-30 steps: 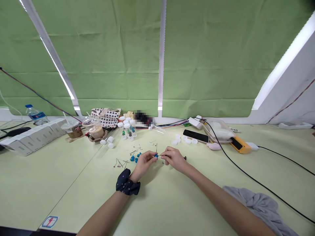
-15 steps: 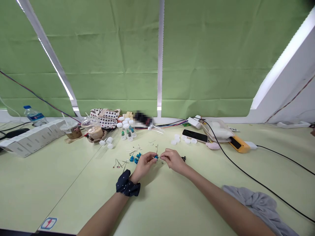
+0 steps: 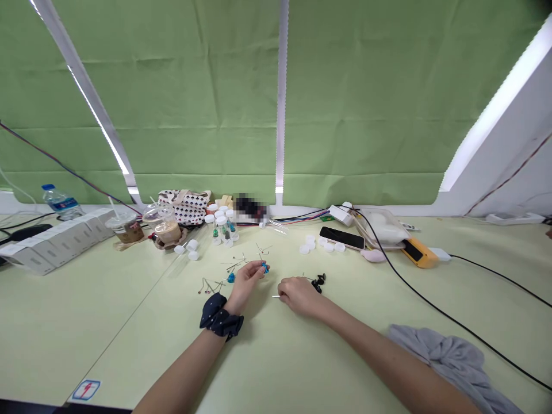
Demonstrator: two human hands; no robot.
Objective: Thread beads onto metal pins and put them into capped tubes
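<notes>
My left hand pinches a small blue piece between thumb and fingertips, and a thin metal pin seems to rise from it. Lower and to the right, my right hand is closed close above the table, with a thin silvery rod sticking out at its fingertips. Another blue piece lies left of my left hand. Thin metal pins are scattered farther left, and more pins lie behind the hand. Small black pieces sit just beyond my right hand.
Clear capped vials stand at the back, with white caps to their right. A phone, a yellow device and a black cable are on the right. Drink cups and white boxes occupy the left.
My hands have moved apart. The left has shifted slightly left and away from me with the blue piece; the right has come down toward the table, uncovering more black pieces.
</notes>
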